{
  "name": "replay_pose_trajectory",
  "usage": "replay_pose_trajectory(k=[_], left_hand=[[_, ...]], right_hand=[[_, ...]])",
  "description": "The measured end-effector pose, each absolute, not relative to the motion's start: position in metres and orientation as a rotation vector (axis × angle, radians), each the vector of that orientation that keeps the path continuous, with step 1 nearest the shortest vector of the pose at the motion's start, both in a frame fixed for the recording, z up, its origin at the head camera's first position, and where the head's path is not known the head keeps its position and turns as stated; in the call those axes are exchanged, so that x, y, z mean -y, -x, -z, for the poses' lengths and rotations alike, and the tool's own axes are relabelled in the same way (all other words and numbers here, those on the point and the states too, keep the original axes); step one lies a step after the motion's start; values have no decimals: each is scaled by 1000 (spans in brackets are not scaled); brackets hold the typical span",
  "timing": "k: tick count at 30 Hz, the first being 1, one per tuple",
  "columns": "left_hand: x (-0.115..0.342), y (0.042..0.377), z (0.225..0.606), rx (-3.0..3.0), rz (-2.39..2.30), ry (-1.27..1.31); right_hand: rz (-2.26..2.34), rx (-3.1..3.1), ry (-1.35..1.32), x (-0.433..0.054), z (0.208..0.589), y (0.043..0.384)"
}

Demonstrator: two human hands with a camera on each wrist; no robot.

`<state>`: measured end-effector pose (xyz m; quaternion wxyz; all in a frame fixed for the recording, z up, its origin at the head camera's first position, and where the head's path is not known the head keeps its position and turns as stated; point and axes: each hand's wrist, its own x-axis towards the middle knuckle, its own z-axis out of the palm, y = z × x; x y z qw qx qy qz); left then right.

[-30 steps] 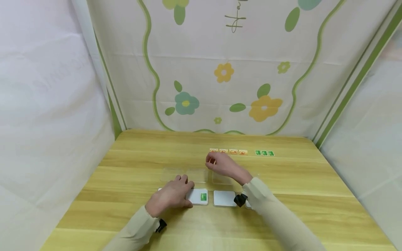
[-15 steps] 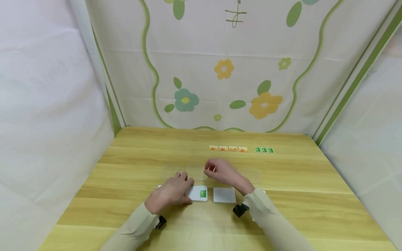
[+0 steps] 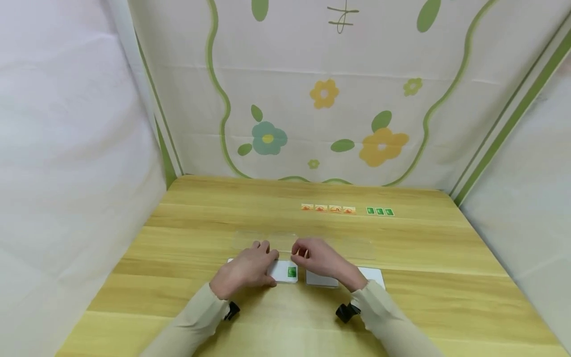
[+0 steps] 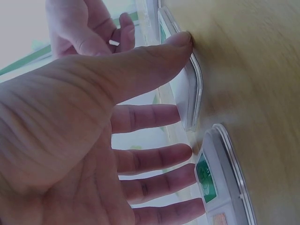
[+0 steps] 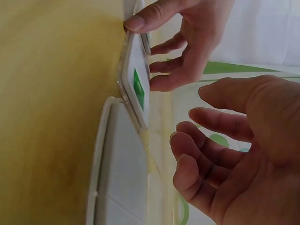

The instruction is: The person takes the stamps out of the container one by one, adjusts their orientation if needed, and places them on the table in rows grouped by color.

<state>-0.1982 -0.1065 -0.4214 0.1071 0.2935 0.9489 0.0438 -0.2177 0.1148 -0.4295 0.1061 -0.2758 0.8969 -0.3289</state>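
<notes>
My left hand (image 3: 246, 267) grips a white rectangular plate (image 3: 280, 271) between thumb and index finger, the thumb on its near edge. A small green stamp-like sticker (image 3: 292, 271) lies on that plate's right side. In the left wrist view, the left hand's other fingertips lie by a neighbouring plate (image 4: 222, 197) with a green sticker and an orange patch. My right hand (image 3: 318, 257) hangs just over the gap between the gripped plate and another white plate (image 3: 322, 280), fingers curled. A tiny pale spot shows between its fingertips; I cannot tell whether it is something held.
Another white plate (image 3: 373, 274) lies partly behind the right forearm. Clear plastic rectangles (image 3: 357, 249) lie in a row behind the plates. Farther back are orange stickers (image 3: 335, 208) and green stickers (image 3: 380, 211) on the wooden table (image 3: 214, 208), with a flowered cloth (image 3: 267, 74) behind.
My right hand has come back from close to the orange stickers toward the plates. The left hand keeps its grip on the plate. The head view has tilted slightly.
</notes>
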Motion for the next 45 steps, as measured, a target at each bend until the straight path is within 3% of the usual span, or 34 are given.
replay_pose_trajectory(k=[32, 45], left_hand=[[110, 197, 424, -2777, -163, -870], [107, 198, 423, -2790, -143, -877]], right_hand=[[717, -2657, 876, -104, 450, 202], [712, -2679, 783, -103, 447, 204]])
